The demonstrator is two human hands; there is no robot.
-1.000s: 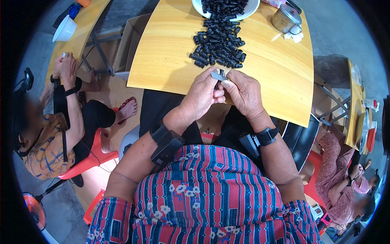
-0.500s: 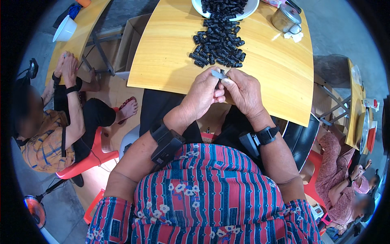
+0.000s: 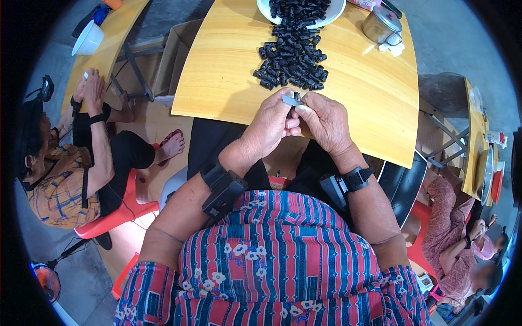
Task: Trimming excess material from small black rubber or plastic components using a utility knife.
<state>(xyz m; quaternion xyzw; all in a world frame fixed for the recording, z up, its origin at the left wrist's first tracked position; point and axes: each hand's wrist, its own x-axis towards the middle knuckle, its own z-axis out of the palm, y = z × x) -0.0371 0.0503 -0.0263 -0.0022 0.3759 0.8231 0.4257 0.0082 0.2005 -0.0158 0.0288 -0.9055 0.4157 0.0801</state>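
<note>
Both my hands meet just over the near edge of the yellow wooden table. My left hand [image 3: 270,115] is closed around a small black plastic part [image 3: 297,96], mostly hidden by my fingers. Pinched in my right hand [image 3: 330,120] is a short grey knife blade [image 3: 290,101]; its pointed end reaches left toward my left thumb and it lies against the black part. Any handle is hidden by my fingers. Beyond my fingertips, a pile of similar black plastic parts [image 3: 293,60] spreads on the table.
The pile runs back to a white basin [image 3: 265,12] heaped with black parts. A lidded metal pot [image 3: 379,26] stands at the far right beside crumpled white tissue [image 3: 396,49]. People sit at other tables on both sides; a cardboard box [image 3: 173,57] is left of my table.
The blade has tilted slightly between my fingers, while both hands stay nearly in place. At the left, the other person's hands have shifted and a small white thing now shows in them.
</note>
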